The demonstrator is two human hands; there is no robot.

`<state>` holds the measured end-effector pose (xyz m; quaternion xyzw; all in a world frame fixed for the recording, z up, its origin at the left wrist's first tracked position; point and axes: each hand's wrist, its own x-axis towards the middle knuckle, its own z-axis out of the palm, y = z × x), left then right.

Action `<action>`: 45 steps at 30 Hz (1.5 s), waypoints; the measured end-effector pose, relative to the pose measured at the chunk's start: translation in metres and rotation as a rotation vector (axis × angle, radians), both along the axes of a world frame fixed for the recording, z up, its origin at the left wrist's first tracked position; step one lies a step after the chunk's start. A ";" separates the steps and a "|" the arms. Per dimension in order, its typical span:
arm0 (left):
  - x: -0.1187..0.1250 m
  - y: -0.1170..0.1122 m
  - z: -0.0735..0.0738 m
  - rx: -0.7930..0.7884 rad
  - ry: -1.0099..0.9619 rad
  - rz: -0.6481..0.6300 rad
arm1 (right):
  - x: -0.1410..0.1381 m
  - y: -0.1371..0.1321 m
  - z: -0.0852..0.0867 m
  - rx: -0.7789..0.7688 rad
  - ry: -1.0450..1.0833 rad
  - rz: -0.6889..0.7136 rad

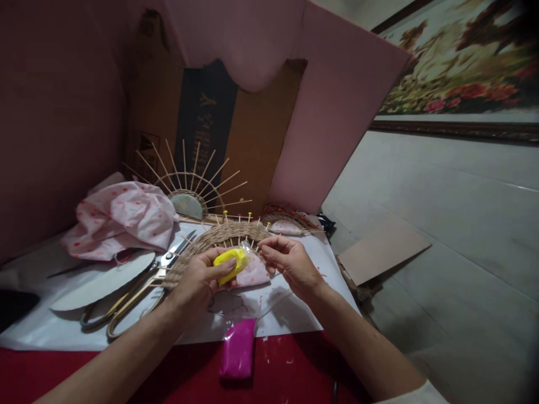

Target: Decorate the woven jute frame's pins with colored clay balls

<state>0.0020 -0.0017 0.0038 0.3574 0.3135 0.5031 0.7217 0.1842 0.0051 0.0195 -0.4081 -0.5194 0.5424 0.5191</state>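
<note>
My left hand (197, 278) is closed around a packet of yellow clay (227, 267), a soft-looking block in clear plastic. To its right, my right hand (297, 266) is pinched, thumb against fingers; anything between the fingertips is too small to make out. Behind both hands lies a half-round woven fan (223, 233) with a dotted pink cloth centre (255, 272). Small yellow and pink balls (250, 215) tip several of its sticks. Nearer to me, a packet of magenta clay (238, 350) lies on the red surface at the white sheet's edge.
Large scissors (162, 266) and a pale oval board (105, 283) lie at left, beside bunched dotted cloth (126, 216). An unfinished fan frame (185, 179) leans against cardboard (263, 129) behind. Another small fan (286, 225) lies at back right. A flat brown board (383, 249) sits further right.
</note>
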 end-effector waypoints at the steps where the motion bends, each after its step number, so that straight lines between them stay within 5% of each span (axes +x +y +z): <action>1: 0.000 0.000 0.000 0.001 -0.010 -0.002 | 0.000 0.000 0.000 0.005 0.002 0.000; 10: -0.003 0.004 -0.007 -0.023 0.025 0.089 | 0.001 0.000 0.000 -0.001 -0.026 0.000; 15: -0.005 0.008 -0.008 -0.022 0.041 0.176 | -0.005 0.006 0.019 0.070 -0.075 0.014; 24: -0.006 0.015 -0.018 0.018 0.059 0.191 | -0.056 0.061 0.046 0.144 -0.204 0.130; 32: -0.005 0.018 -0.021 0.019 0.012 0.178 | -0.096 0.109 0.048 0.412 -0.828 0.108; 45: -0.004 0.021 -0.028 0.011 -0.012 0.183 | -0.119 0.128 0.047 0.631 -1.353 0.178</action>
